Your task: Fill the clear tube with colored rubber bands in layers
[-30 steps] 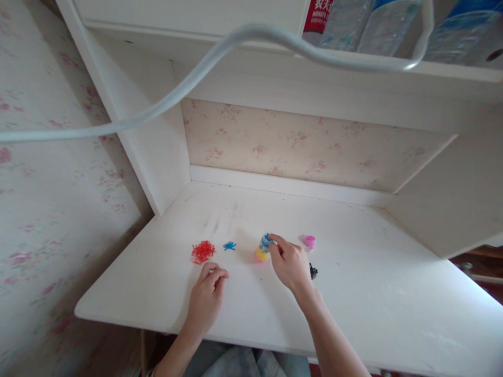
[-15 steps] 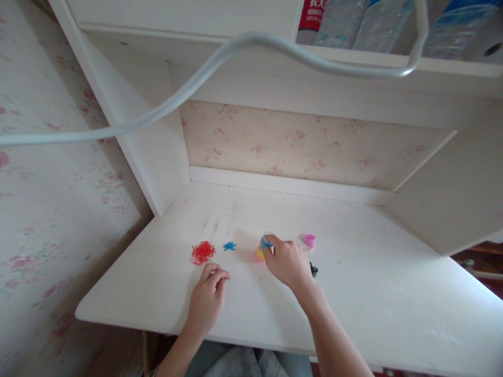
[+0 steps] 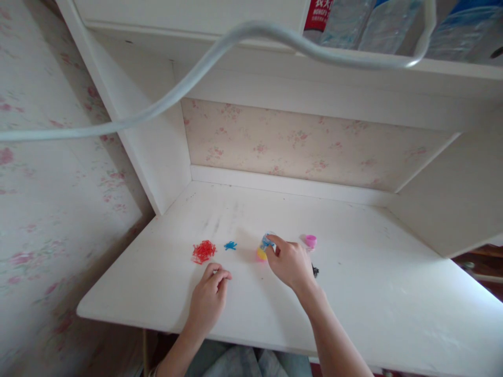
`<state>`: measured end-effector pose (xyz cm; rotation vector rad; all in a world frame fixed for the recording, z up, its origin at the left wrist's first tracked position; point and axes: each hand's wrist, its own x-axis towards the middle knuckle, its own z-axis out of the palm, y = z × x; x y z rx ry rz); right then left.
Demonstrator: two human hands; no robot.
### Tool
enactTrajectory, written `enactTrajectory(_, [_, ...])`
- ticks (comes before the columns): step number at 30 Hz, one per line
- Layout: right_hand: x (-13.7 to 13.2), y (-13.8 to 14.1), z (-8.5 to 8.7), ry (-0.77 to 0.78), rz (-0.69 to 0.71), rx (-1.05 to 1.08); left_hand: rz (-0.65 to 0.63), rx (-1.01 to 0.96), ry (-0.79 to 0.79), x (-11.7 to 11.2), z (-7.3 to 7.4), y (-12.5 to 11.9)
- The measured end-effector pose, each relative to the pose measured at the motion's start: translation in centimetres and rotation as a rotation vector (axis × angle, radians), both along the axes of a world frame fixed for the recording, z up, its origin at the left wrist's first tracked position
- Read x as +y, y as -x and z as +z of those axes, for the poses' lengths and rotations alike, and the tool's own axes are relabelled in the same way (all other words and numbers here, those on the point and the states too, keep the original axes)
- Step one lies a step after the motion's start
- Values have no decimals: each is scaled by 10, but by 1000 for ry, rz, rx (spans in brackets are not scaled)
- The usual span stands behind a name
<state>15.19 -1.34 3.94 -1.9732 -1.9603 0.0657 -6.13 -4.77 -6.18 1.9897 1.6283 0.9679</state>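
across lower frame: right hand (image 3: 291, 263) at clear container (image 3: 265, 244); left hand (image 3: 209, 296), fingers curled, near red pieces (image 3: 204, 252); both grips unclear.

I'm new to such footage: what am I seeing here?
There's no machine: a camera worn on a person's head looks down at their bare left hand and right hand. On the white desk lie a pile of red pieces, a smaller blue pile, a pink container and something dark, partly hidden by the right hand. That hand is at a small clear, blue and yellow stack; whether it's held is unclear. The left hand curls near the red pieces, its palm hidden.
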Motion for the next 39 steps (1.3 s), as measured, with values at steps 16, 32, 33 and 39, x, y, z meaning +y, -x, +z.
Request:
enactTrajectory(16, [-26,-9,-36,-312,-12,431,21,-78,-10,2,2,0])
enactTrajectory(32, [-55,-10,-94,29,-8,577,12,-48,104,7,1,-5])
enactTrajectory(33, [-55,-10,-93,32,1,571,6,-39,104,8,3,-6])
enactTrajectory(39, [-57,-11,-91,31,23,526,48,220,-4,27,30,-13])
